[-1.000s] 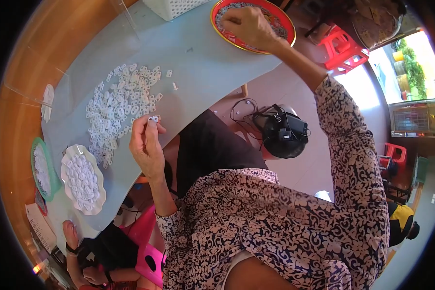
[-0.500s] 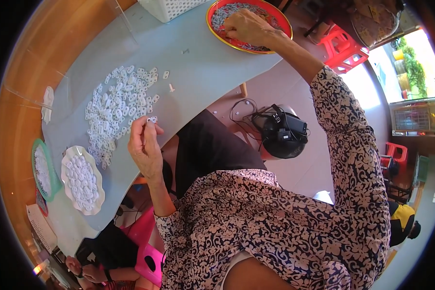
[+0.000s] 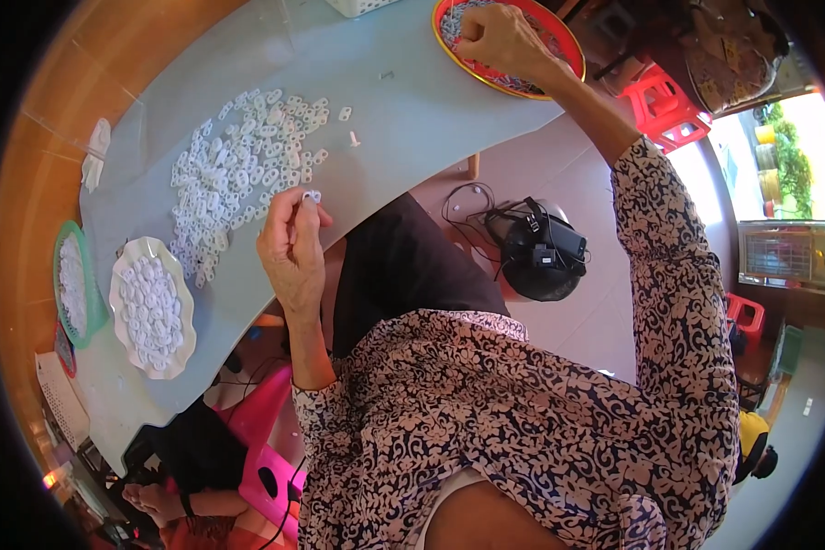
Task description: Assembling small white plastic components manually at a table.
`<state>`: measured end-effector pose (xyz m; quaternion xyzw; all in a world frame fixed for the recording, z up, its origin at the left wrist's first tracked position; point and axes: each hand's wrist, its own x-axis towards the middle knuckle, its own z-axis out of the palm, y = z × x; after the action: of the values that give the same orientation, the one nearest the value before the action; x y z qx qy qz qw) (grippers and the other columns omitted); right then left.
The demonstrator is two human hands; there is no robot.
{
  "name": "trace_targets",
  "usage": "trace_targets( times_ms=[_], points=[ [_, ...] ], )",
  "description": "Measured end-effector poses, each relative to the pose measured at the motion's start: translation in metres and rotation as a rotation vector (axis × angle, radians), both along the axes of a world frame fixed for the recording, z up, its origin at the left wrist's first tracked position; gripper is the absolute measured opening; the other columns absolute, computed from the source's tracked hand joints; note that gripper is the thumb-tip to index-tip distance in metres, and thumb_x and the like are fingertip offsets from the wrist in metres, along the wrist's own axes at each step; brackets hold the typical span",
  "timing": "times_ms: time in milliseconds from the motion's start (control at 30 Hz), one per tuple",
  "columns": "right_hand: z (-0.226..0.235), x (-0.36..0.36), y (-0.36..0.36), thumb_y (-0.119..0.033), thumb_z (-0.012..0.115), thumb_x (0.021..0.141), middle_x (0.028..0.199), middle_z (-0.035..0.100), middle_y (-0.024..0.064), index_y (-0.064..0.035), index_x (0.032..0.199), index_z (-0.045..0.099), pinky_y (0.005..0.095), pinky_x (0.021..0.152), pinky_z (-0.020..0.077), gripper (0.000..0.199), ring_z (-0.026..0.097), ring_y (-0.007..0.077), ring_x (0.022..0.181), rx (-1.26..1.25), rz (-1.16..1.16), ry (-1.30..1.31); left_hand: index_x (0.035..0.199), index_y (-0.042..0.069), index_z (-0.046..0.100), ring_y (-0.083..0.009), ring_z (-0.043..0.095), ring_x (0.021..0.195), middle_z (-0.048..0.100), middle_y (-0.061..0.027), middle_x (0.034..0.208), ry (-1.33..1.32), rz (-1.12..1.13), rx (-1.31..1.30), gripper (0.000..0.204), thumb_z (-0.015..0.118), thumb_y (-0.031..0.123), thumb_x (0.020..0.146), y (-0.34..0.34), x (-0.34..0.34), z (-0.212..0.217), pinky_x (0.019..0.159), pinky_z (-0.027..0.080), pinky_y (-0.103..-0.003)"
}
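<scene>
My left hand [image 3: 293, 252] is closed in a pinch near the table edge, holding a small white plastic piece [image 3: 313, 196] between thumb and fingertips. Beyond it, a spread pile of white oval plastic pieces with holes [image 3: 238, 170] lies on the grey table [image 3: 376, 119]. My right hand [image 3: 509, 41] is over a round red tray with a gold rim [image 3: 573, 55], its fingers curled in. Whatever those fingers grip is hidden. Many small thin greyish pieces [image 3: 451, 27] lie in the tray, too small to identify.
A white scalloped dish [image 3: 188, 316] and a green basket [image 3: 94, 293], both holding white pieces, stand at left. One white peg-like piece [image 3: 354, 139] lies apart. A black device with cables [image 3: 545, 247] rests on a stool. Another person's hands [image 3: 151, 500] show lower left.
The whole view has shifted, so the table and tray sit farther right and higher. My right hand stays over the tray with its fingers more tightly curled. My left hand keeps its pinch.
</scene>
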<state>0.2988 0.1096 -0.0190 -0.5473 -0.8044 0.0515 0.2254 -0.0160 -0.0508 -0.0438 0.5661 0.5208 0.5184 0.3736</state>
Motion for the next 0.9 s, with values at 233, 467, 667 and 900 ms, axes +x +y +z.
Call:
trace_targets(
  times_ms=[233,467,667,900],
  points=[
    [0.013,-0.108,-0.051,-0.009,0.065,0.080,0.079,0.067,0.0038,-0.0009,0.096,0.068,0.0227,0.065,0.0498,0.018,0.059,0.0079,0.069,-0.578,0.279,0.654,0.091,0.001,0.059,-0.0035,0.040,0.058,0.054,0.0004,0.065,-0.020,0.054,-0.063,0.011,0.053,0.011,0.090,0.003,-0.003,0.010,0.053,0.032,-0.020],
    [0.008,-0.166,-0.081,-0.006,0.063,0.086,0.082,0.064,0.0014,-0.0001,0.095,0.066,0.0216,0.068,0.0486,0.011,0.057,0.0063,0.073,-0.894,0.361,1.059,0.090,0.001,0.058,-0.0046,0.041,0.057,0.057,-0.0003,0.066,-0.113,0.118,-0.121,0.016,0.052,0.016,0.092,0.011,-0.005,0.024,0.053,0.034,-0.022],
    [-0.002,-0.173,-0.084,-0.006,0.062,0.088,0.094,0.061,0.0008,-0.0024,0.108,0.060,0.0223,0.079,0.0489,0.020,0.057,0.0070,0.085,-0.812,0.325,1.217,0.087,0.001,0.056,-0.0038,0.041,0.056,0.053,0.0001,0.063,-0.136,0.076,-0.185,0.016,0.052,0.016,0.092,0.012,-0.006,0.030,0.050,0.033,-0.020],
    [0.000,-0.175,-0.086,-0.003,0.062,0.087,0.093,0.061,0.0007,-0.0028,0.109,0.059,0.0232,0.083,0.0497,0.022,0.059,0.0083,0.089,-0.788,0.348,1.163,0.086,0.001,0.056,-0.0031,0.039,0.054,0.053,0.0007,0.061,-0.123,0.081,-0.137,0.014,0.053,0.014,0.091,0.011,-0.005,0.026,0.048,0.032,-0.021]
  ],
)
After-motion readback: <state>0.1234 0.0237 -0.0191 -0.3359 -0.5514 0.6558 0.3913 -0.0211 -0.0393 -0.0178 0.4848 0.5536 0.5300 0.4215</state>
